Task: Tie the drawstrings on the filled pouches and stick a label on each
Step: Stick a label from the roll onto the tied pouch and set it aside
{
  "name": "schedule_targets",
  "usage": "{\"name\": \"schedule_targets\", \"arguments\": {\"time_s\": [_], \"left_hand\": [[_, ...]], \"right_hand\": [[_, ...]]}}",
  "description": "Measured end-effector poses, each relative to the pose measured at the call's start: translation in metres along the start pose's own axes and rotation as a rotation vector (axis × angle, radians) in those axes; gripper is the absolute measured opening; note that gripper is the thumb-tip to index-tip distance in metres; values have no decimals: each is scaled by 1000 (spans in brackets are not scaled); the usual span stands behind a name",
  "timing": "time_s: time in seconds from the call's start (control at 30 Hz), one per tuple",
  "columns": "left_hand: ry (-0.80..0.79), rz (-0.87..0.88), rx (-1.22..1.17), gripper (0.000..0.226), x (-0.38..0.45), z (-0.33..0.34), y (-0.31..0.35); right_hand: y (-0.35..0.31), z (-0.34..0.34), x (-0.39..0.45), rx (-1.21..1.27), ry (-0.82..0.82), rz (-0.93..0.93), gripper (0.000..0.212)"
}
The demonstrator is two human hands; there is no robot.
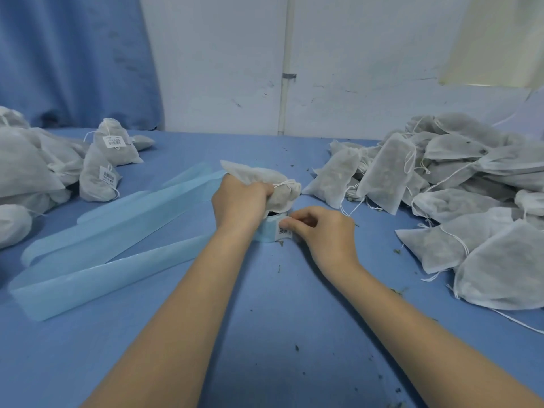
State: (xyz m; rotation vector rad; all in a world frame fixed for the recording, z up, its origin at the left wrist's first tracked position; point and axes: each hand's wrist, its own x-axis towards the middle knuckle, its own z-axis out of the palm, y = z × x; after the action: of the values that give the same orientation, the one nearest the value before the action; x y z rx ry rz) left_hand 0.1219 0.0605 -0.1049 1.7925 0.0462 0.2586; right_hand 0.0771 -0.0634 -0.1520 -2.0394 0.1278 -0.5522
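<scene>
A person's left hand [240, 201] grips a tied white drawstring pouch [266, 184] by its neck, holding it just above a roll of barcode labels [272, 229] at the middle of the blue table [265, 319]. The right hand [321, 231] pinches a label [284, 231] at the roll's edge. Labelled pouches [109, 160] lie to the left — unlabelled ones [441, 184] are heaped to the right. Pale blue backing strips [112, 248] trail leftward.
</scene>
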Motion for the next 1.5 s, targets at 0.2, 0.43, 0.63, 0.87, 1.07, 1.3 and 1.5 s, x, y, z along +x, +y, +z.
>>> {"name": "schedule_targets", "arguments": {"time_s": [0.2, 0.43, 0.63, 0.87, 1.07, 1.3, 1.5], "left_hand": [[9, -12, 11, 23, 0, 0, 1], [-30, -35, -46, 15, -1, -4, 2], [-72, 54, -184, 28, -8, -8, 13], [-472, 91, -287, 25, -26, -3, 24], [-574, 94, -310, 26, -31, -1, 26], [-612, 95, -332, 45, -37, 1, 30], [-602, 139, -294, 48, -44, 7, 26]], "right_hand": [[-9, -3, -11, -105, -34, -34, 24], [-21, -16, -32, -151, -247, -142, 10], [-48, -48, -29, 63, -218, -206, 22], [-57, -77, -15, 113, -38, -237, 21], [-51, -83, -14, 25, 21, -208, 18], [-46, -80, -14, -83, 134, -226, 12], [-44, -82, -9, -183, 185, -268, 28]]}}
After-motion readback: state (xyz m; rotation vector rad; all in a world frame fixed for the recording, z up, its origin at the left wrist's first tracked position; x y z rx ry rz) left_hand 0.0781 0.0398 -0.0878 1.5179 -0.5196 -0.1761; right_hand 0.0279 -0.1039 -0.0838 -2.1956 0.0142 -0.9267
